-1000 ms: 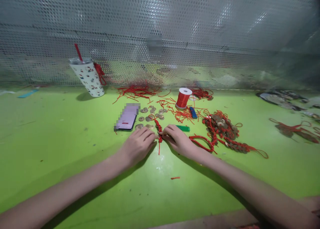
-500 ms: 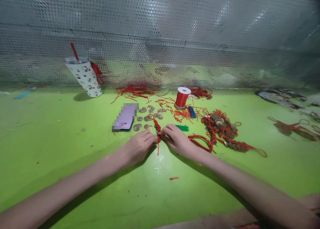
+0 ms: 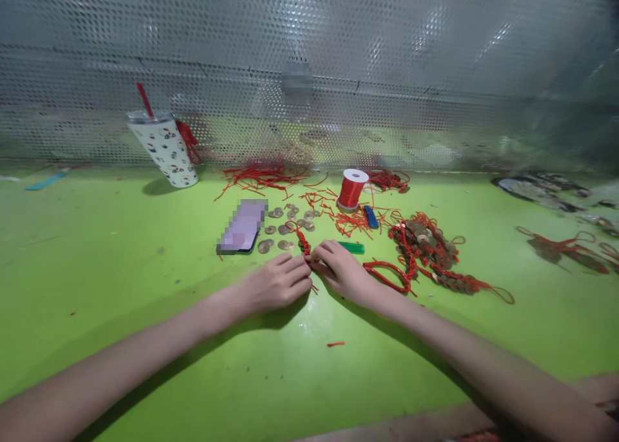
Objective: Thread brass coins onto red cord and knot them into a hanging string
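Observation:
My left hand point(image 3: 276, 282) and my right hand point(image 3: 341, 269) meet at the middle of the green table point(image 3: 120, 281). Both pinch a red knotted cord point(image 3: 304, 241) that runs up from my fingertips toward loose brass coins point(image 3: 286, 228). The cord's lower tail is mostly hidden under my left fingers. A phone point(image 3: 243, 227) lies just left of the coins. A green lighter point(image 3: 352, 247) rests right behind my right hand.
A red thread spool point(image 3: 352, 189) stands behind, with a blue lighter point(image 3: 371, 216) and red cord scraps around it. A heap of finished coin-and-cord pieces point(image 3: 430, 249) lies to the right. A patterned cup with red straw point(image 3: 164, 147) stands far left by the perforated metal wall.
My left hand has slid lower and to the right over the cord's hanging tail, which is now mostly covered. My right hand has stayed in place.

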### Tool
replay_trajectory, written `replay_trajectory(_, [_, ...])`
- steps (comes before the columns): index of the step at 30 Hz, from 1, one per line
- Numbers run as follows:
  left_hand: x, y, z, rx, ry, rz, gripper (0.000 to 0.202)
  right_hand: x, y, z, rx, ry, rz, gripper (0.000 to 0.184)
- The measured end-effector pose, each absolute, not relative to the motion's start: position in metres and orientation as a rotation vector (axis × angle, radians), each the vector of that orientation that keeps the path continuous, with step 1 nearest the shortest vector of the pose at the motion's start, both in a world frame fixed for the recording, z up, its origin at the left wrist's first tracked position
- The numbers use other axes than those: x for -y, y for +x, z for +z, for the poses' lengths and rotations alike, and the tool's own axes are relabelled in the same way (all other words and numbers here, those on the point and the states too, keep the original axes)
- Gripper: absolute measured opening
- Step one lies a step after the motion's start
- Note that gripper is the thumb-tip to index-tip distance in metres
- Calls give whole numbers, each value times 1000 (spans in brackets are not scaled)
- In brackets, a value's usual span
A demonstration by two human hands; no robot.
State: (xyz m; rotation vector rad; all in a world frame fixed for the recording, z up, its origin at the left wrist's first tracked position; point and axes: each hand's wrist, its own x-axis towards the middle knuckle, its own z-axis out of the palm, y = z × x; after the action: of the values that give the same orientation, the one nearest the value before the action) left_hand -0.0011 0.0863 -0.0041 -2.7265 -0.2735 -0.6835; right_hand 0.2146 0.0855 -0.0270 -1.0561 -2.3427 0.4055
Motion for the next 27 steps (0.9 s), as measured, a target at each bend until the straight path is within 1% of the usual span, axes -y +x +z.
replay_trajectory(3, [-85,0,-8,661,-2980,-982,16,-85,215,-26,2355,-1070,412,6])
replay_trajectory(6, [-83,3,-9,1254,-3201,-1214,12,-85,215,-26,2352,-1065,425,5])
replay_trajectory(9, [-83,5,-8,1839,-3207,-1339,15,-86,215,-28,2347,-1057,418,4])
replay_trajectory(11, [-85,7,-7,2008,-3172,-1435,17,-86,215,-28,2349,-1058,411,4])
replay_trajectory(13, [-87,9,-7,2060,-3145,-1495,17,-86,215,-28,2350,-1067,407,4])
replay_trajectory(16, [-88,11,-7,2087,-3098,-1493,16,-86,214,-28,2347,-1077,405,3])
replay_trajectory(27, [-80,10,-9,1910,-3086,-1318,9,-87,215,-30,2348,-1056,381,6])
